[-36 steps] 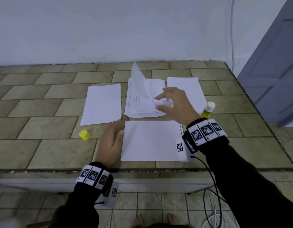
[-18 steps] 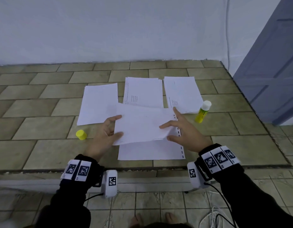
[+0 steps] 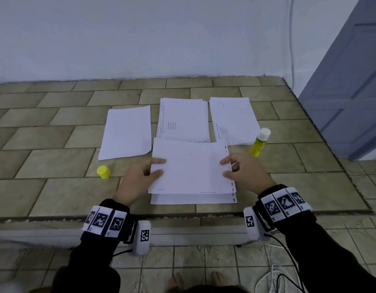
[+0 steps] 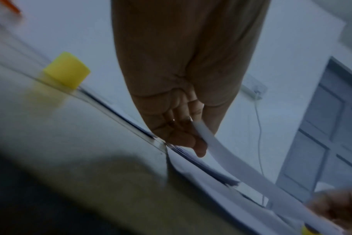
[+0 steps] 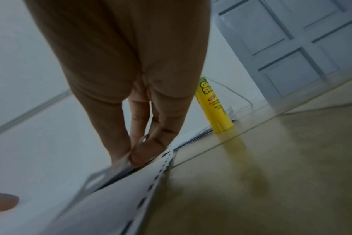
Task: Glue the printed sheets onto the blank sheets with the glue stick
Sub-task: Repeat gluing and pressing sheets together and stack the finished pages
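Over the tiled counter (image 3: 56, 187), both hands' curled fingers (image 3: 159, 161) pinch the printed sheet (image 3: 191, 168).

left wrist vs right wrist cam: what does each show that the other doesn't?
Left wrist only: the small yellow plastic cap standing on the tiled tabletop, and the left hand pinching the white paper sheet.

Right wrist only: the yellow glue stick tube standing upright, and the right hand pinching the sheet's black-marked edge.

Both: the sheet, the tabletop and the grey-blue panelled door.
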Tool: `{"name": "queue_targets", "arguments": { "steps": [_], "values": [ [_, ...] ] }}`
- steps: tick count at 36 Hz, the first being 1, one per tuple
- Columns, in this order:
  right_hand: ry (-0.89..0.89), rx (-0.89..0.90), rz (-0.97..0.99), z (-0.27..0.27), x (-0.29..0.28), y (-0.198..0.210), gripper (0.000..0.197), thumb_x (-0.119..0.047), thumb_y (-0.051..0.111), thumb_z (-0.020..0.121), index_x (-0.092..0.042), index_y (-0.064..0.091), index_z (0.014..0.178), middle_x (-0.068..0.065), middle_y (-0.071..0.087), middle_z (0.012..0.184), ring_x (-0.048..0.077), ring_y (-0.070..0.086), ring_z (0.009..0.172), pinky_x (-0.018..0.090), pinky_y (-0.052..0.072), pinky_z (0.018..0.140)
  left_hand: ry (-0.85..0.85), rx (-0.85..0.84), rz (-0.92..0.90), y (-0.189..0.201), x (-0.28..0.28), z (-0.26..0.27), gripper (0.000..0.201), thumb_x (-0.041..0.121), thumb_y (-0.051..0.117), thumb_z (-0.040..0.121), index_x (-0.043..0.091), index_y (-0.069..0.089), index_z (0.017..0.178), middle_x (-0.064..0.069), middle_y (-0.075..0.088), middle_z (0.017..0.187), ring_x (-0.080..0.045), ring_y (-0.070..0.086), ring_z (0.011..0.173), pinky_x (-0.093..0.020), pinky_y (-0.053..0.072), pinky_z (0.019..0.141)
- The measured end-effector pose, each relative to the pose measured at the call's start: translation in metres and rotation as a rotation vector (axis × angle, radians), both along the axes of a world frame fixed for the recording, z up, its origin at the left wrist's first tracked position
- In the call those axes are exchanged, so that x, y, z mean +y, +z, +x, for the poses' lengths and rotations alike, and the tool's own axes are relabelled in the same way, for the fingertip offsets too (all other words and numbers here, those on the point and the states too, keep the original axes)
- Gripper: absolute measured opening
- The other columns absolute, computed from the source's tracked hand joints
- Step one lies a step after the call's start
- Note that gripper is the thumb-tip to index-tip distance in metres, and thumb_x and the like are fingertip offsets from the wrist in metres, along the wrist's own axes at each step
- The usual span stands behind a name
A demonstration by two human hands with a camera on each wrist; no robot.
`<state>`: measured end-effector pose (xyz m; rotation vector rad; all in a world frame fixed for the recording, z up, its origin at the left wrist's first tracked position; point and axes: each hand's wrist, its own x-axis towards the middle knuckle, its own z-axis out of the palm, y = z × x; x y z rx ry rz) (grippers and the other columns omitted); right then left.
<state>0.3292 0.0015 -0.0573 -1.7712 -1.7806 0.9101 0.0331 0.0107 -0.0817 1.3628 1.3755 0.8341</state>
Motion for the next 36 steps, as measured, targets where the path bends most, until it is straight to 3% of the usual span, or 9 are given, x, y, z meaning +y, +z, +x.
{"name": "queue_targets", "arguments": {
  "steps": [2,6,8,11,15,20,25,31,36],
  "values": [
    [0.014,-0.051,-0.028,-0.001,-0.001,-0.002,0.028,-0.007,0.072,0.082,-0.015,0.066,0.108,-0.011,0.049,0.073,0.003,0.046,0.063,0.008,0.036,0.055,-0.022,0.095,0.033,-0.002,0.000,-0.002,0.023,0.012,0.064,0.094,0.031,0.069,0.106,0.002,0.074,0.106,-0.017,0.068,0.102,-0.034,0.055,0.091],
    [0.058,-0.129,-0.058,-0.004,0.000,-0.005,0.031,-0.004,0.071,0.082,-0.012,0.065,0.111,-0.006,0.053,0.092,0.000,0.046,0.069,0.006,0.036,0.059,-0.066,0.294,0.119,-0.003,-0.001,0.000,0.024,0.017,0.071,0.090,0.040,0.067,0.096,-0.006,0.072,0.093,-0.022,0.067,0.088,-0.034,0.057,0.082],
    [0.064,-0.165,-0.075,-0.005,0.000,-0.008,0.033,-0.003,0.071,0.081,-0.012,0.064,0.112,-0.002,0.052,0.099,0.001,0.045,0.069,0.006,0.036,0.059,-0.066,0.329,0.148,-0.006,-0.001,0.000,0.024,0.016,0.074,0.087,0.037,0.068,0.096,0.007,0.071,0.081,-0.010,0.067,0.081,-0.025,0.054,0.073],
    [0.076,-0.213,-0.094,-0.007,0.000,-0.011,0.034,-0.002,0.071,0.080,-0.013,0.063,0.112,-0.002,0.047,0.099,0.001,0.042,0.070,0.007,0.036,0.057,-0.052,0.316,0.149,-0.006,-0.003,0.004,0.020,0.008,0.075,0.085,0.019,0.070,0.101,0.023,0.059,0.062,0.010,0.059,0.065,-0.006,0.044,0.062],
    [0.083,-0.275,-0.091,-0.009,0.000,-0.010,0.035,-0.002,0.070,0.081,-0.013,0.062,0.113,-0.002,0.043,0.097,0.001,0.038,0.068,0.007,0.034,0.055,-0.053,0.288,0.129,-0.006,-0.003,0.004,0.025,0.008,0.075,0.085,0.020,0.067,0.106,0.013,0.066,0.089,0.011,0.063,0.077,-0.006,0.048,0.068],
    [0.064,-0.266,-0.106,-0.006,-0.005,-0.011,0.034,-0.006,0.071,0.082,-0.016,0.061,0.113,-0.002,0.041,0.094,0.011,0.042,0.083,0.008,0.030,0.058,-0.032,0.242,0.111,-0.007,-0.004,0.005,0.030,0.007,0.076,0.083,0.022,0.064,0.106,0.013,0.066,0.095,0.006,0.065,0.081,-0.007,0.050,0.070],
    [0.070,-0.216,-0.114,-0.001,-0.010,-0.012,0.038,-0.007,0.073,0.079,-0.017,0.062,0.114,0.002,0.047,0.096,0.013,0.048,0.082,0.009,0.033,0.061,-0.044,0.299,0.123,-0.010,-0.007,0.002,0.033,0.011,0.078,0.083,0.025,0.062,0.107,0.016,0.063,0.097,0.004,0.064,0.087,-0.006,0.048,0.073],
    [0.056,-0.158,-0.079,0.003,-0.018,-0.013,0.037,-0.007,0.072,0.081,-0.019,0.063,0.114,0.000,0.051,0.100,0.005,0.050,0.075,0.003,0.039,0.062,-0.062,0.389,0.148,-0.011,-0.011,0.001,0.034,0.018,0.079,0.082,0.030,0.061,0.108,0.013,0.062,0.109,-0.009,0.066,0.094,-0.027,0.054,0.087],
    [0.060,-0.149,-0.075,0.005,-0.022,-0.013,0.036,-0.011,0.073,0.082,-0.021,0.062,0.115,-0.005,0.049,0.101,0.000,0.049,0.076,0.002,0.039,0.064,-0.069,0.365,0.127,-0.010,-0.008,0.001,0.033,0.016,0.079,0.082,0.026,0.062,0.110,0.014,0.062,0.105,0.002,0.063,0.091,-0.014,0.050,0.079]
  ]
}}
